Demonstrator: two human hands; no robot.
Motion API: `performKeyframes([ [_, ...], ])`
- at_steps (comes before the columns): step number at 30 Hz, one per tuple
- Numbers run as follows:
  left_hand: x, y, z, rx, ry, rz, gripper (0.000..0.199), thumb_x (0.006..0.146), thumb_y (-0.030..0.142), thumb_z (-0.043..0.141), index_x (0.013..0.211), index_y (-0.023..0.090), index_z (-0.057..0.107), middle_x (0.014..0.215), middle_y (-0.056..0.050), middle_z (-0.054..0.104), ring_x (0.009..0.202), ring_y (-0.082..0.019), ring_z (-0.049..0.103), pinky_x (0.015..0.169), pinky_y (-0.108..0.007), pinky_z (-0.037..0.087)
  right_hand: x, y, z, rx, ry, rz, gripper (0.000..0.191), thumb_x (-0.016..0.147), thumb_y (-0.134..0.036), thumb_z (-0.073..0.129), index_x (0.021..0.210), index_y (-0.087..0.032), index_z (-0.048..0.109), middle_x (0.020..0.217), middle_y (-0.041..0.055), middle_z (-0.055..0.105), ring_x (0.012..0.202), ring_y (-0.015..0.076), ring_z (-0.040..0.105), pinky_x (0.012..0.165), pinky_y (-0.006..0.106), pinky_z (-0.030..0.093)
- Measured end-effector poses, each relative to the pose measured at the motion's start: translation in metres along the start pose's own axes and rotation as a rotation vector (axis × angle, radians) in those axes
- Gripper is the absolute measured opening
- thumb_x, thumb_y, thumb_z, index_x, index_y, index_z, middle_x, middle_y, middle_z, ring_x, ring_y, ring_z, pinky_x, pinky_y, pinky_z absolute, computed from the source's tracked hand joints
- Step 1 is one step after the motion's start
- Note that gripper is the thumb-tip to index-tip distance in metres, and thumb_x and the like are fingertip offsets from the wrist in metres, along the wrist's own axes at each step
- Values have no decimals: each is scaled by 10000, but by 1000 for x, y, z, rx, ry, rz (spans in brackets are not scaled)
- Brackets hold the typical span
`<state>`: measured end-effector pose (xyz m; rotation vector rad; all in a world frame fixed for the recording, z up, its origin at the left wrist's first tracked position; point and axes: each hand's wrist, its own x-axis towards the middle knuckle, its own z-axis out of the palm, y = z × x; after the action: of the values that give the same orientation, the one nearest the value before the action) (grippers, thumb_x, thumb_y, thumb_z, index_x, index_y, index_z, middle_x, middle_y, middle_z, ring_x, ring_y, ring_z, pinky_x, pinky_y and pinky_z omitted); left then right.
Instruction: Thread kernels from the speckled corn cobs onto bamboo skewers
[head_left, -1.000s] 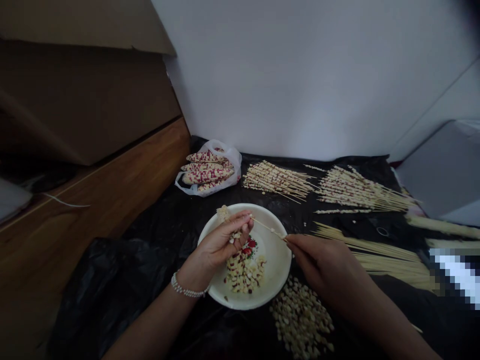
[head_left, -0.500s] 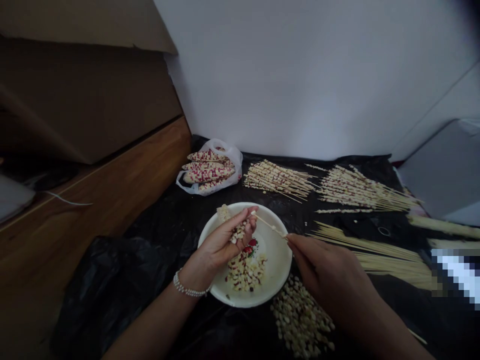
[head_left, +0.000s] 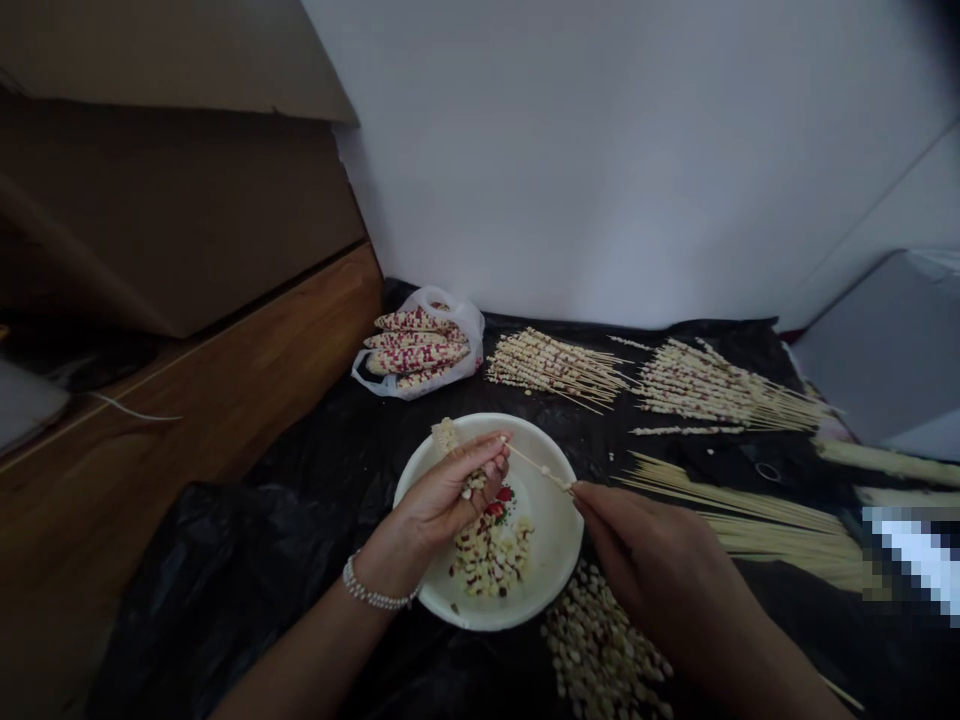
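Note:
Over the white bowl (head_left: 559, 585), my left hand (head_left: 450, 490) is closed round a small heap of corn kernels (head_left: 474, 484). Its thumb and forefinger pinch at the tip of a thin wooden skewer (head_left: 529, 458), where a pale kernel partly shows. My right hand (head_left: 637, 530) grips that skewer farther down, right of the bowl, with a few kernels threaded near its fingers. Loose white and dark-red kernels (head_left: 491, 560) lie in the bowl. A corn cob (head_left: 445, 436), bare-looking on its visible end, leans at the bowl's far left side, partly behind my left hand.
Corn ears (head_left: 416, 355) lie in a plastic bag (head_left: 471, 325) behind the bowl. Two piles of threaded skewers (head_left: 551, 362) and bare skewers (head_left: 750, 500) lie to the right. More kernels (head_left: 604, 640) rest on black plastic sheeting (head_left: 300, 560). A wall (head_left: 562, 150) stands behind.
My left thumb and forefinger have closed further over the kernel at the skewer's tip, covering more of it. The whole view has shifted slightly; my right hand keeps its grip.

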<state>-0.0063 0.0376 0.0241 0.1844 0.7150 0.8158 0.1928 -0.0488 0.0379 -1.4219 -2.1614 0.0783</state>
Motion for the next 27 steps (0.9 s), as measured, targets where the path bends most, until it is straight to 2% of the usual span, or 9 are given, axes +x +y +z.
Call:
performKeyframes([
  [3,1,-1,-3,36,13,54,114,830,27,608,838,113,683,757,-21,663,645,-49,625,588,-106,525,-1,-2,2,-10,21,-12,270,921,-189,416,1033,-139,657,991,108,736,561,164,653,502,296,496],
  [6,1,-2,-4,43,20,49,109,820,28,620,838,112,688,762,-26,673,655,-54,633,610,-109,528,-1,-3,3,8,20,-32,256,919,-172,416,1002,-130,654,988,121,733,621,179,673,537,304,514],
  [12,-1,0,-1,42,22,0,119,838,44,600,831,119,691,727,-30,661,633,-63,624,559,-111,512,1,-1,6,-13,18,-38,266,920,-158,396,974,-134,655,971,130,731,770,229,704,613,340,549],
  [18,-1,-1,-2,168,49,25,109,812,58,634,798,137,707,739,-20,675,644,-67,615,540,-120,486,1,-4,10,-10,14,-24,278,922,-167,387,1026,-136,644,970,123,731,781,229,709,661,353,560],
  [24,-1,-8,-8,341,-97,-13,66,767,132,720,833,123,722,751,-10,671,673,-56,604,648,-119,489,2,-6,17,15,34,-27,251,916,-158,405,990,-144,645,975,122,732,809,214,711,685,312,561],
  [27,-1,-9,-4,268,-79,-46,76,780,150,711,849,118,712,846,-38,696,761,-80,635,724,-150,505,2,-2,17,11,46,-15,249,920,-166,413,1018,-141,640,990,120,730,813,212,709,691,317,560],
])
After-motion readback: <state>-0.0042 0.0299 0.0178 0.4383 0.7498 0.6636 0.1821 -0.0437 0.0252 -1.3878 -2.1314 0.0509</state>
